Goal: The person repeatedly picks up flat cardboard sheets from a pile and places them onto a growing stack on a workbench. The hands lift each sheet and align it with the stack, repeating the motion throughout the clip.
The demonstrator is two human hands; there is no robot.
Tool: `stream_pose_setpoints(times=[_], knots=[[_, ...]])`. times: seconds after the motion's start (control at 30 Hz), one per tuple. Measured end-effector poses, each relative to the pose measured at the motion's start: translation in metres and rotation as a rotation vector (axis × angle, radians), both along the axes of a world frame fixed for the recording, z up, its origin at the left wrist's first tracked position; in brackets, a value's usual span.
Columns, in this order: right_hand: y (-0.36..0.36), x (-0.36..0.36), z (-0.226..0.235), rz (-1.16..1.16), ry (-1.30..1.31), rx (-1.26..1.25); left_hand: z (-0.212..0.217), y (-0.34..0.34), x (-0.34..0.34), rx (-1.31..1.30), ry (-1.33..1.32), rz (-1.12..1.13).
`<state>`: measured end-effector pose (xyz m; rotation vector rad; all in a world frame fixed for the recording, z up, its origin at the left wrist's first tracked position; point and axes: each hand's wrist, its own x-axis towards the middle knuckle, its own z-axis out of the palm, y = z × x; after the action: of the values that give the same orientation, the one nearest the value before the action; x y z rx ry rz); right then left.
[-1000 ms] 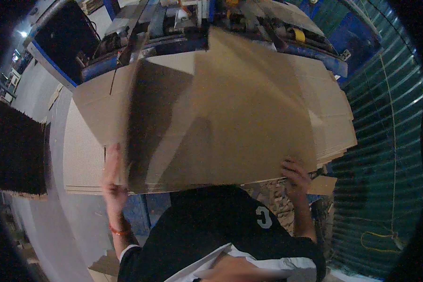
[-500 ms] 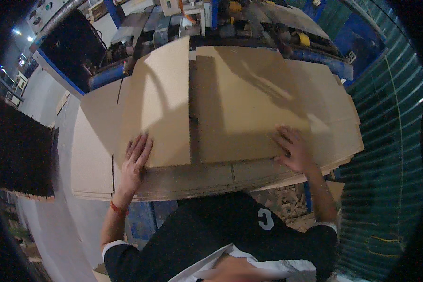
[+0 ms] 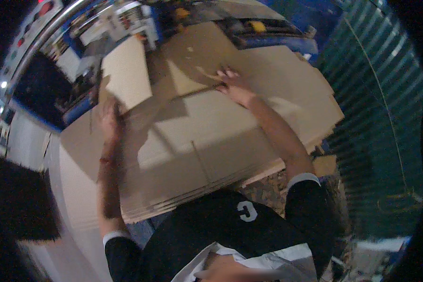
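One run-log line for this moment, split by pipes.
top cardboard: far end at machine | left hand: at near-left corner, blurred | right hand: at near edge | stack: below

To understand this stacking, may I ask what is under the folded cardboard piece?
The folded cardboard piece partly overlies a stack of flat sheets, whose near edges show. What lies directly beneath it is covered.

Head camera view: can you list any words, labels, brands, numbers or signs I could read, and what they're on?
Black shirt: one large, pale grey printed character; I won't copy it.
Panel with red buttons: too blurred to tell any lettering.
Cardboard sheet and cardboard stack: no lettering I can make out.
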<state>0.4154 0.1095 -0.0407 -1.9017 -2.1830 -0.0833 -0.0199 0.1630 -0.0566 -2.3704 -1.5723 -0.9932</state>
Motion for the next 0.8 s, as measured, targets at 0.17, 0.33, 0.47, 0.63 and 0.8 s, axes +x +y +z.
stream_pose_setpoints(times=[0.17,0.33,0.47,0.63,0.8], knots=[[-0.077,0.041,0.011,-0.223,0.11,0.155,0.018,-0.071,-0.042,0.176,0.15,0.127],[-0.2,0.104,-0.009,-1.051,0.177,0.568,-0.028,-0.197,-0.223,0.248,0.009,0.89],[-0.227,0.118,-0.036,-1.094,0.011,0.234,-0.09,-0.241,-0.3,-0.353,0.359,1.769],[-0.218,0.119,-0.04,-0.906,1.109,0.82,-0.076,-0.245,-0.26,-0.1,-0.329,1.346],[-0.189,0.122,-0.021,-0.65,1.248,1.482,-0.049,-0.27,-0.273,0.391,-0.685,0.954]])
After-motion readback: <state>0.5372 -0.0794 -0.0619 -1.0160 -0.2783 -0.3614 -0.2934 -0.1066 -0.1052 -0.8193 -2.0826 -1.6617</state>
